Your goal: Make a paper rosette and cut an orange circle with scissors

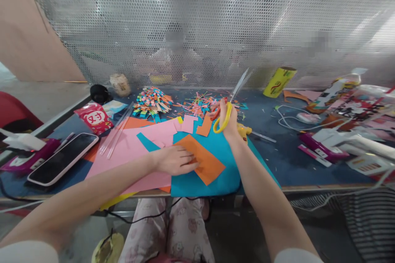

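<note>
White sleeves [29, 251] sit nearest the camera, cut off by the lower corners of the view; only part of my patterned trousers [148, 230] shows below the bench [296, 168]. My left hand [175, 160] is palm down, fingers slightly bent and laid on an orange paper sheet [211, 166]. Its thumb is hidden, so I cannot tell whether it pinches the edge. The orange sheet lies under and to the right of these fingers, tilted on a larger blue sheet [188, 187], beside a pink sheet [120, 160].

My right hand [227, 117] grips the scissors [224, 120] by the yellow-and-red handles, above and right of the orange sheet and apart from it. The blades point away from me; whether they are parted is hard to make out. A yellow object [244, 130] is partly hidden behind my right wrist. Beyond the hands lie a heap of paper clippings [200, 104] and a mound of fringed paper strips [151, 100]. Reflections blur the perforated metal panel [216, 16].
</note>
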`<state>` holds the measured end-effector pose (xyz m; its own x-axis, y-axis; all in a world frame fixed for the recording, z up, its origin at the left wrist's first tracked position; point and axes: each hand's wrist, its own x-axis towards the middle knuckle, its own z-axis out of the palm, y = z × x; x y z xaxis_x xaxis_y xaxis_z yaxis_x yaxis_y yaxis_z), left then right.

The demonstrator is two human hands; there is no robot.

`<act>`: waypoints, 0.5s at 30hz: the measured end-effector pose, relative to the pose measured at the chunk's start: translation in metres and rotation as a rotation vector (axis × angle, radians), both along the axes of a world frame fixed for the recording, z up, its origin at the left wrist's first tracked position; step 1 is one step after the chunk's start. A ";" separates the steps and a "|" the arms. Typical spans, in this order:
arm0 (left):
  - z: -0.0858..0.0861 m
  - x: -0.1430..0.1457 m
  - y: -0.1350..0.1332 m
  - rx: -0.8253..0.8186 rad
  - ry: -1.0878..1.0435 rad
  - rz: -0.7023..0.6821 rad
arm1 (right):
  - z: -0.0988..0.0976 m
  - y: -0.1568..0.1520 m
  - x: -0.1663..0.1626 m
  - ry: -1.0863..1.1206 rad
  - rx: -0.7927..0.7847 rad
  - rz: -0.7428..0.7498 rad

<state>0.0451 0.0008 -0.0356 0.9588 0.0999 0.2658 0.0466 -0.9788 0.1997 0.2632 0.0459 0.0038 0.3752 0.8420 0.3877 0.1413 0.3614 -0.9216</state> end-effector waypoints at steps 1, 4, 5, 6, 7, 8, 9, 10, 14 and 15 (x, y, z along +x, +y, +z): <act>0.004 -0.001 -0.001 -0.046 -0.035 0.024 | 0.000 0.001 0.000 -0.003 -0.008 0.015; 0.021 -0.009 0.004 -0.148 -0.211 0.284 | 0.002 0.001 0.001 -0.016 -0.047 0.147; 0.028 -0.012 0.009 -0.175 -0.301 0.424 | 0.003 0.000 0.000 -0.017 -0.061 0.228; 0.036 -0.016 0.015 -0.218 -0.370 0.571 | 0.005 -0.001 0.000 -0.018 -0.074 0.317; 0.043 -0.020 0.021 -0.261 -0.427 0.688 | 0.007 -0.002 -0.002 -0.020 -0.085 0.405; 0.049 -0.024 0.027 -0.310 -0.402 0.709 | 0.009 -0.004 -0.004 -0.023 -0.090 0.463; 0.053 -0.027 0.032 -0.351 -0.385 0.688 | 0.010 -0.006 -0.006 -0.033 -0.096 0.506; 0.056 -0.030 0.038 -0.383 -0.386 0.676 | 0.011 -0.008 -0.008 -0.046 -0.102 0.525; 0.052 -0.039 0.049 -0.648 -0.548 0.684 | 0.007 -0.014 -0.017 -0.072 -0.160 0.531; 0.049 -0.040 0.050 -0.763 -0.605 0.694 | 0.006 -0.015 -0.019 -0.059 -0.167 0.508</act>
<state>0.0047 0.0505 0.0132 0.3775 0.8751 0.3029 0.2161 -0.4013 0.8901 0.2439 0.0309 0.0096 -0.1137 0.9639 0.2409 0.0399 0.2467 -0.9683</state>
